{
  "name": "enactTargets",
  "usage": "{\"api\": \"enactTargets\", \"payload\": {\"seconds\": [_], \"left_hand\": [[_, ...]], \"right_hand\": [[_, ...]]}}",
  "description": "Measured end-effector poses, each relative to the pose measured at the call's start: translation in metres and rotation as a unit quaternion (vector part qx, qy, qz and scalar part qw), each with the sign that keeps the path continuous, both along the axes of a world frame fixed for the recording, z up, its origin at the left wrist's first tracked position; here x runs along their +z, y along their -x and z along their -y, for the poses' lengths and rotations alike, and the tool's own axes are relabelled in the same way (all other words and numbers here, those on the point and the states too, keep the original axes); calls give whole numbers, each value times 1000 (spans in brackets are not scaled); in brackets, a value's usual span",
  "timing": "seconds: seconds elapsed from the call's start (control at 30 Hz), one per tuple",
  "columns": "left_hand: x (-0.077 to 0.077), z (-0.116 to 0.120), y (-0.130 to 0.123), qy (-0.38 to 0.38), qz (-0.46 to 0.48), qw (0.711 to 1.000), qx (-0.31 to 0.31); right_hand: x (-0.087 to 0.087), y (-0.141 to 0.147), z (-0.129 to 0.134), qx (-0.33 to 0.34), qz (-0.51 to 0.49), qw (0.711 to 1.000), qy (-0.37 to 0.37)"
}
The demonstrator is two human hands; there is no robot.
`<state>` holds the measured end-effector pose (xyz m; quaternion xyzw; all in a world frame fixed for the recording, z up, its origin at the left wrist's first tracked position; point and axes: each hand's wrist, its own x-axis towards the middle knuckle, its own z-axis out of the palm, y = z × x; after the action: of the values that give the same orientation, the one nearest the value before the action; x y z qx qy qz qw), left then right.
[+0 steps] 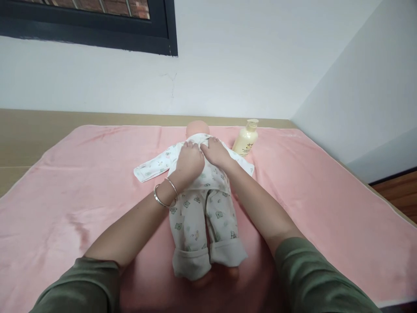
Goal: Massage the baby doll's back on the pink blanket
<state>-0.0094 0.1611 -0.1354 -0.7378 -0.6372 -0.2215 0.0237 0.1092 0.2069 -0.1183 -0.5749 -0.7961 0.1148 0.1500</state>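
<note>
A baby doll [197, 127] lies stretched out on a pink cloth, its feet towards me. It wears a white printed baby shirt [211, 179] with long sleeves spread to the sides, and matching trousers [192, 221] with turned-up cuffs. My left hand [190, 160], with bangles at the wrist, is closed on the upper front of the shirt, its fingertips hidden. Beside it my right hand [216, 153] rests on the shirt near the collar, thumb apart from the fingers. The doll's head shows just beyond both hands.
A cream pump bottle [246, 139] stands upright to the right of the doll's head. The pink cloth [107, 187] covers most of a wooden surface [39, 130]. A white wall [228, 65] with a dark window frame [159, 34] rises behind.
</note>
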Motion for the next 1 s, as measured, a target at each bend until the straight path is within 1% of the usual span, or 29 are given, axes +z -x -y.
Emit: {"api": "enactTargets", "payload": {"seconds": [0.07,0.13,0.2,0.3,0.37,0.43,0.5,0.6,0.7,0.77,0.87,0.93,1.0], "left_hand": [[2,6,-6,7,-2,1000,-20],[3,5,-6,18,20,999,-22],[4,-2,1,30,53,998,-14],[4,-17,18,56,92,994,-3],[3,-26,29,75,106,992,6],[1,-30,34,79,108,991,9],[-1,-29,32,54,91,994,6],[-4,-17,19,4,43,999,16],[-3,-4,6,-2,-1,1000,1],[-1,-2,4,6,-2,1000,-15],[-2,-10,11,20,48,999,4],[-6,-20,19,24,85,996,25],[-11,-28,25,21,114,993,36]], "right_hand": [[-4,-4,-10,-7,-8,1000,-1],[-7,-3,-9,0,11,1000,-12],[-7,2,0,7,50,998,-37],[-1,13,23,20,92,993,-66],[4,18,37,28,109,991,-75],[7,20,42,32,111,991,-72],[8,17,37,30,82,995,-50],[5,6,15,12,23,1000,-8],[-1,-5,-8,12,-8,1000,8],[-4,-9,-15,24,-13,1000,7],[-5,-3,-9,23,24,999,-17],[-5,7,5,11,67,997,-40],[-4,18,21,25,112,991,-70]]}}
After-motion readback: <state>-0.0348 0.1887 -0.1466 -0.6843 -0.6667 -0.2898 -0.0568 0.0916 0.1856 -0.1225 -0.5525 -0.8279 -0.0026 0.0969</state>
